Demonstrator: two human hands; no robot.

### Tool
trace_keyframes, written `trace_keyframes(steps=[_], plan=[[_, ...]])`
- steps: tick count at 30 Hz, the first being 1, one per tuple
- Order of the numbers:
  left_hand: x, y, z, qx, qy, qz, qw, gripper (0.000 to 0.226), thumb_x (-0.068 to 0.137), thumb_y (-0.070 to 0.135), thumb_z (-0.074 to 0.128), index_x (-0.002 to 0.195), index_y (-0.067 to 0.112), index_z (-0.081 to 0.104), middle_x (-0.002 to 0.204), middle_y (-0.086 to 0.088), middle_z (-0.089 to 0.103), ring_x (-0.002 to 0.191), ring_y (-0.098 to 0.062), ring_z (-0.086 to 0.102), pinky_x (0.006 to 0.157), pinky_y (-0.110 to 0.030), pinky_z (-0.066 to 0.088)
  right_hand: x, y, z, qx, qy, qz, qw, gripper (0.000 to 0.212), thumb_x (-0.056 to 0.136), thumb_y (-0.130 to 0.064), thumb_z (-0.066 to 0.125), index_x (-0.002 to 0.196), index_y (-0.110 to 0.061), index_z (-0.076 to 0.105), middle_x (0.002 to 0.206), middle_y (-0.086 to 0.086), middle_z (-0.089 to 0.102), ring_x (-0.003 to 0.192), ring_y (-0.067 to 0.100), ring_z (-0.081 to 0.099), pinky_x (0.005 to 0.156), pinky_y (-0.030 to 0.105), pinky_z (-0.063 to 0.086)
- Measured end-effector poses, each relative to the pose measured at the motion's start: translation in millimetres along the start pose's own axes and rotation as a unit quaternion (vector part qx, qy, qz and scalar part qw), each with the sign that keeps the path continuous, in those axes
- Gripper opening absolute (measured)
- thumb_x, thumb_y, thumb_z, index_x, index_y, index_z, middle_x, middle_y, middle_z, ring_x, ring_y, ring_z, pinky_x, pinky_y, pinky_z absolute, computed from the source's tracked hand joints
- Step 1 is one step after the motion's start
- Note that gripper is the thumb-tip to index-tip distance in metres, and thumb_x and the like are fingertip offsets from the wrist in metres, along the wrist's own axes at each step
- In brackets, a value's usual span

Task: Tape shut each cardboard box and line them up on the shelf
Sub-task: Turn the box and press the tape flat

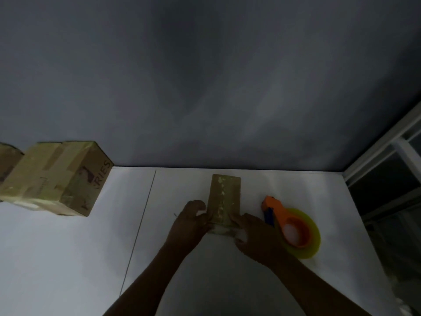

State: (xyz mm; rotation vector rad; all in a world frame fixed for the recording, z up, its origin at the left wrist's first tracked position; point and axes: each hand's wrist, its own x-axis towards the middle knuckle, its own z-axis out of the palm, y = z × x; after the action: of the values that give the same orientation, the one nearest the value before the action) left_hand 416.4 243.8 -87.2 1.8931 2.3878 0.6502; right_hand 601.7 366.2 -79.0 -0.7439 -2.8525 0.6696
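Near the middle of the white tabletop, a little back from its rear edge, both hands close on the near end of a small cardboard box. The left hand has its fingers curled against the box's left near corner. The right hand pinches the right near corner, partly covering that end. The box lies flat, its long side running toward the rear edge, with a glossy strip of tape along its top. Just beside the right hand, toward the right edge, an orange tape dispenser with a yellowish roll rests on the tabletop, apart from the box. Well apart, at the left edge near the rear, stands a larger taped box printed with letters, and a second box touches it, cut off by the view. Behind the rear edge rises a grey wall; a white window frame meets it at the rear right corner.
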Motion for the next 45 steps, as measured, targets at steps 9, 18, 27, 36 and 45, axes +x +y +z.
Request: trace_keyframes(steps=[9,18,27,36,45], plan=[[8,2,4,-0.079,-0.051,-0.014,0.995,0.045,0.076,0.024,0.073,0.116,0.004,0.064,0.115,-0.012,0.065,0.095,-0.026,0.065,0.085,-0.025,0.043,17,2,13,-0.041,0.044,-0.023,0.998,0.039,0.084,-0.036,0.046,0.111,-0.016,0.067,0.089,0.001,0.063,0.060,0.013,0.063,0.051,0.020,0.047],[7,-12,0,-0.098,-0.040,0.047,0.993,0.042,0.076,0.021,0.069,0.115,0.007,0.066,0.120,-0.010,0.065,0.100,-0.023,0.066,0.086,-0.029,0.053,20,19,-9,-0.065,-0.024,-0.086,0.994,0.048,0.080,-0.019,0.072,0.127,-0.020,0.058,0.107,0.004,0.069,0.089,0.018,0.069,0.074,0.023,0.053],[-2,3,0,-0.032,0.024,0.043,0.998,0.041,0.081,0.050,0.057,0.110,0.023,0.065,0.112,0.002,0.065,0.100,-0.013,0.055,0.075,-0.034,0.057,-5,-1,-11,-0.086,0.030,-0.053,0.994,0.067,0.078,-0.060,0.043,0.129,-0.017,0.054,0.127,0.006,0.059,0.113,0.017,0.048,0.096,0.028,0.041],[19,-5,7,-0.023,-0.128,-0.100,0.986,0.100,0.072,0.083,-0.013,0.151,0.028,0.014,0.158,-0.010,-0.010,0.141,-0.018,-0.016,0.114,-0.053,-0.006,9,-8,-10,-0.113,0.030,-0.078,0.990,0.068,0.075,-0.063,0.045,0.117,-0.010,0.050,0.113,0.009,0.066,0.091,0.025,0.067,0.070,0.034,0.057],[11,2,4,-0.071,-0.056,-0.123,0.988,0.072,0.082,0.075,0.039,0.131,0.022,0.047,0.135,-0.015,0.033,0.116,-0.028,0.046,0.093,-0.040,0.047,-2,17,-18,0.103,0.092,0.073,0.988,0.034,0.095,-0.030,0.053,0.128,-0.022,0.056,0.126,-0.009,0.056,0.112,0.014,0.058,0.100,0.034,0.045]])
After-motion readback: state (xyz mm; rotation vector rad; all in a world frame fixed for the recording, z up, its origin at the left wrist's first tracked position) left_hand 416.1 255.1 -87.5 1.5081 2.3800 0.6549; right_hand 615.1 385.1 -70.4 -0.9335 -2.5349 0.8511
